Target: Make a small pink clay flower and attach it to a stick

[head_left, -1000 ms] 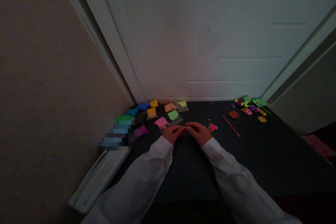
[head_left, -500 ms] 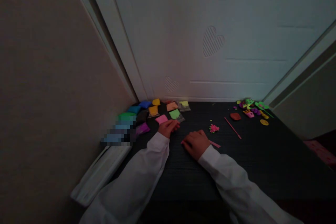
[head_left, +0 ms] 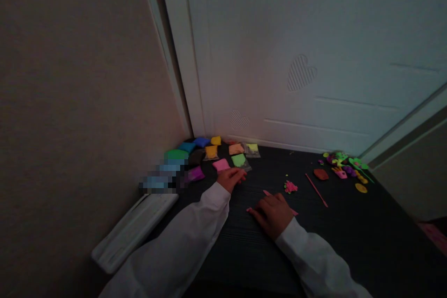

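My left hand (head_left: 231,179) hovers beside the pink clay packet (head_left: 221,165), its fingertips pinched together. Whatever is between them is too small or dark to make out. On the dark table (head_left: 223,251), my right hand (head_left: 273,214) is closed over a pink modelling tool (head_left: 267,193), whose ends stick out on both sides. A tiny pink clay bit (head_left: 248,209) shows at its thumb and index fingertips. Just beyond that hand lies a pink clay flower (head_left: 290,187) with green edges. To its right is a second thin pink tool (head_left: 316,190).
Clay packets of several colours, among them orange (head_left: 211,152) and green (head_left: 239,160), lie at the back left. A white case (head_left: 136,230) rests along the left wall. A red clay piece (head_left: 321,174) and colourful clay figures (head_left: 340,160) sit at the back right, against a white door (head_left: 251,56).
The view has tilted and shifted, so things sit lower and farther right. My right hand has turned slightly, and the pink tool's far end now shows beyond it. My left hand stays pinched.
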The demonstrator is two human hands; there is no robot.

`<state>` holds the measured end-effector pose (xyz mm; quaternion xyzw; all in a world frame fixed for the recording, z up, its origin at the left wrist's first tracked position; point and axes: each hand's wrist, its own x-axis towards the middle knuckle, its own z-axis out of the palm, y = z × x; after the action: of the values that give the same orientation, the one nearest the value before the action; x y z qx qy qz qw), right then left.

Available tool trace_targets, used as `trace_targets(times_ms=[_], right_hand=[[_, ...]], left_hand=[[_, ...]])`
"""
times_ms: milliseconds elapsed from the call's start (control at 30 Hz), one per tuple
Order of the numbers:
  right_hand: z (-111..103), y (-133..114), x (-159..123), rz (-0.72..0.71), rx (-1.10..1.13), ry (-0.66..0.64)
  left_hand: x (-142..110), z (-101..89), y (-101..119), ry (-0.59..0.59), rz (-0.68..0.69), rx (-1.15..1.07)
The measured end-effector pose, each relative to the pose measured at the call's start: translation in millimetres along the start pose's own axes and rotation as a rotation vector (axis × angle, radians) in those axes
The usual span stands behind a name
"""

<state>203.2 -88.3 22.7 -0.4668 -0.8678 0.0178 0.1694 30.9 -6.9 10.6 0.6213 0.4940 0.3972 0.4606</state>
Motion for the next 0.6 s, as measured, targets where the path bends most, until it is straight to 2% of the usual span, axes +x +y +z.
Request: trace_targets(times_ms=[167, 333, 467, 600], right_hand=[[0, 5, -6, -0.05, 0.03, 0.002], [9, 11, -3, -0.117, 0.074, -0.031], [14, 13, -1, -0.085, 0.078, -0.028], [4, 9, -9, -0.062, 0.055, -0.033]], left_hand=[[1, 1.6, -3, 0.014, 0.024, -0.003], [0, 2.5, 0, 0.007, 0.023, 0.012], [0, 0.6, 2, -0.017, 0.021, 0.029], [-1, 0.0, 3, -0.014, 0.022, 0.051]])
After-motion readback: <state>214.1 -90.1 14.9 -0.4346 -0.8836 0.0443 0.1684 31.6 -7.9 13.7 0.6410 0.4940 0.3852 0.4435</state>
